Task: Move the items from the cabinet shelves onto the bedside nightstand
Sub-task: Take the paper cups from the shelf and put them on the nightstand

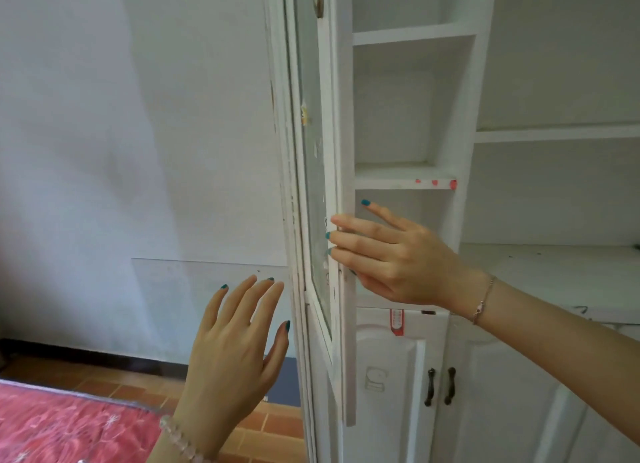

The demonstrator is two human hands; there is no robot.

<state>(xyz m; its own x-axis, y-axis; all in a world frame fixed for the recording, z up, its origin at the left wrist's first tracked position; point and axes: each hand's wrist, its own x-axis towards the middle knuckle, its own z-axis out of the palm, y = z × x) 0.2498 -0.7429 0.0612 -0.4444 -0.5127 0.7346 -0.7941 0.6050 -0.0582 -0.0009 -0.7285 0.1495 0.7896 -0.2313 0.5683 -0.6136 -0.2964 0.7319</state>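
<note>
Door-handling step: my right hand (pixel 391 254) has its grip flat-fingered on the glass cabinet door's (pixel 313 171) edge, left hand (pixel 235 338) open and empty; visible shelves (pixel 405 177) show no items, so next I probably close it.

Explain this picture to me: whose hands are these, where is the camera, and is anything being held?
One picture, taken by a camera worn on a person's head, looking forward and down. Both hands are that person's own. The right hand rests its fingers on the edge of an open white cabinet door; the left hand hovers open beside the door, holding nothing. The shelves in view look bare. Below are closed lower doors, and a red bedcover shows at bottom left.
</note>
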